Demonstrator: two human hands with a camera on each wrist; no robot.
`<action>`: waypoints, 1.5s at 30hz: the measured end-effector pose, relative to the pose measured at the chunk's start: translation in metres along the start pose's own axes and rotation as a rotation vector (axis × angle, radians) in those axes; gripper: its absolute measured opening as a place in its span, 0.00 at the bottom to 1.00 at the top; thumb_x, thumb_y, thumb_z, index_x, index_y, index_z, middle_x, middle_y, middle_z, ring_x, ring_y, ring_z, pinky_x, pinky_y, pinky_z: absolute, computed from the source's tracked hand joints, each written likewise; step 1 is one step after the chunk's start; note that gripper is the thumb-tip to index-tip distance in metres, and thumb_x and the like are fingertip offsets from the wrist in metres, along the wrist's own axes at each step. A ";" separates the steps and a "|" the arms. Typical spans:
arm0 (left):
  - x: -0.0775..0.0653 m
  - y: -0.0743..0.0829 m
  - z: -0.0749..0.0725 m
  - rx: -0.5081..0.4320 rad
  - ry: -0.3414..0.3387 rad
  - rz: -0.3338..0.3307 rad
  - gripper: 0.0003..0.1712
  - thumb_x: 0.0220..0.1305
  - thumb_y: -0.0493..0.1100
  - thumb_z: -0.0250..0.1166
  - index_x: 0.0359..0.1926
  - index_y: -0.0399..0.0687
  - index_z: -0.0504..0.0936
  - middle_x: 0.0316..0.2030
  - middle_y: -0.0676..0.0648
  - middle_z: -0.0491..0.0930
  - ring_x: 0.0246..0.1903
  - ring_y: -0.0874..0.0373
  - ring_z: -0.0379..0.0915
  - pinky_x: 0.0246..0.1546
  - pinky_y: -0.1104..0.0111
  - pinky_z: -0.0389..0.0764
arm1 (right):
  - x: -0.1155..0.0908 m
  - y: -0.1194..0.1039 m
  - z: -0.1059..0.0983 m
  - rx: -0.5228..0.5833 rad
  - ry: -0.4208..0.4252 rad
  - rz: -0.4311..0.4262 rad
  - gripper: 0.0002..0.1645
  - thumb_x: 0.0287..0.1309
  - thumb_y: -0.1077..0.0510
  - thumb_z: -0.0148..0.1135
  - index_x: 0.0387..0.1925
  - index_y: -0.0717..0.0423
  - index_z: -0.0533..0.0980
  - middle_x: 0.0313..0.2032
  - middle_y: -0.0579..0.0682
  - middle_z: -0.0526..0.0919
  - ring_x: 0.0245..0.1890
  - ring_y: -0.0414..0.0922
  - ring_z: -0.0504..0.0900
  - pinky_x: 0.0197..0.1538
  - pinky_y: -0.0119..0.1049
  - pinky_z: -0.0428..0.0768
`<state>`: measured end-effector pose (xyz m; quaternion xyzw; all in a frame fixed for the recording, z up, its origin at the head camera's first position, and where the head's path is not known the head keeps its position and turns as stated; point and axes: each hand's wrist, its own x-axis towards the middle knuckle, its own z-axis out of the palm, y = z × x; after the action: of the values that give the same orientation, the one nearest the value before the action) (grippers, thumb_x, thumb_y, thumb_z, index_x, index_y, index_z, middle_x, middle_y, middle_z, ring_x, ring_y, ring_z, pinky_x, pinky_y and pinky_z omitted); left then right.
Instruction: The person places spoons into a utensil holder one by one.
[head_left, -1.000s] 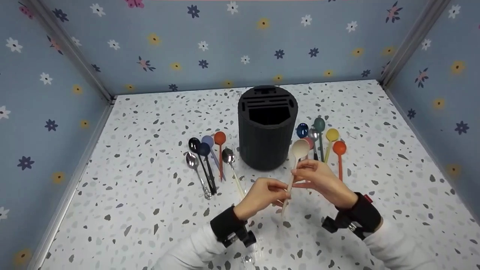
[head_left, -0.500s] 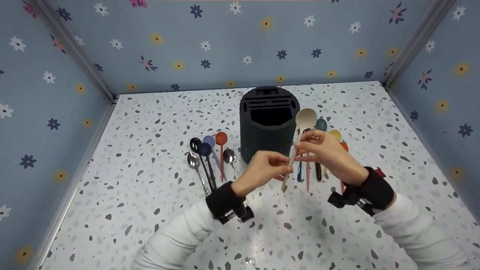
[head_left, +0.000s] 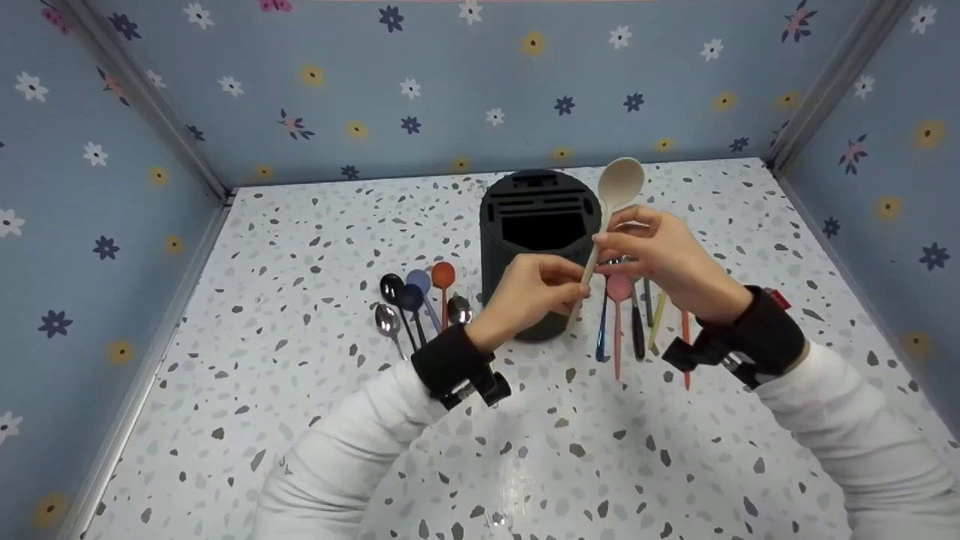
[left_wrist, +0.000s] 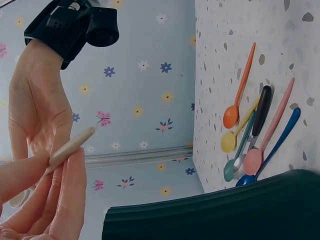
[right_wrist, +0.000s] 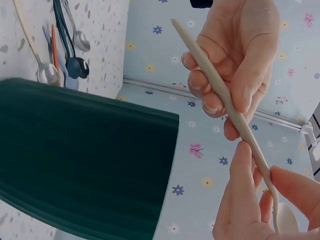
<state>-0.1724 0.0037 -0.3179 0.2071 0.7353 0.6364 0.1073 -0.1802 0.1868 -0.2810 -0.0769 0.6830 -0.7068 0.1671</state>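
Observation:
A cream spoon [head_left: 621, 182] is held up in front of the dark holder [head_left: 525, 296], tilted, its bowl at the top right. My left hand [head_left: 529, 296] pinches the lower handle between thumb and fingers. Higher up, close below the bowl, my right hand [head_left: 656, 247] pinches the same spoon. In the right wrist view both hands grip the handle [right_wrist: 215, 82], whose tapered end sticks out free. The holder's top has a large opening and several narrow slots. Part of its front is hidden behind my left hand.
Left of the holder lie several spoons, among them a red spoon [head_left: 443, 271] and a metal spoon [head_left: 387, 319]. To its right lie more, including a pink spoon [left_wrist: 253, 161], a yellow spoon [left_wrist: 228, 142] and an orange spoon [left_wrist: 231, 116]. Flowered walls [head_left: 360, 67] enclose the speckled table [head_left: 300, 247].
Both hands have raised the cream spoon away from the low front of the table, up beside the holder's top. The grip looks the same; the holder and the lying spoons have stayed put.

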 end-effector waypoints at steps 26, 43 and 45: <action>0.049 0.028 -0.024 0.194 0.202 0.112 0.10 0.55 0.35 0.61 0.40 0.38 0.81 0.34 0.43 0.81 0.31 0.58 0.78 0.31 0.75 0.79 | 0.032 -0.052 0.005 0.106 0.055 -0.198 0.19 0.52 0.65 0.59 0.46 0.64 0.65 0.43 0.58 0.70 0.48 0.54 0.70 0.57 0.46 0.70; 0.061 0.009 -0.024 0.347 0.224 0.032 0.09 0.55 0.34 0.60 0.38 0.38 0.82 0.33 0.43 0.81 0.30 0.57 0.76 0.28 0.76 0.75 | 0.044 -0.027 0.005 0.106 0.104 -0.148 0.15 0.55 0.64 0.56 0.44 0.58 0.65 0.43 0.54 0.70 0.48 0.49 0.70 0.58 0.45 0.68; 0.061 0.006 -0.024 0.348 0.223 0.026 0.09 0.56 0.34 0.60 0.38 0.38 0.82 0.33 0.43 0.81 0.29 0.57 0.76 0.28 0.76 0.74 | 0.049 -0.020 0.001 0.104 0.099 -0.154 0.17 0.54 0.63 0.57 0.46 0.59 0.65 0.45 0.55 0.69 0.50 0.50 0.69 0.58 0.45 0.68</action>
<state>-0.2362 0.0099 -0.3013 0.1605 0.8386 0.5202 -0.0204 -0.2285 0.1697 -0.2674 -0.0855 0.6448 -0.7551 0.0820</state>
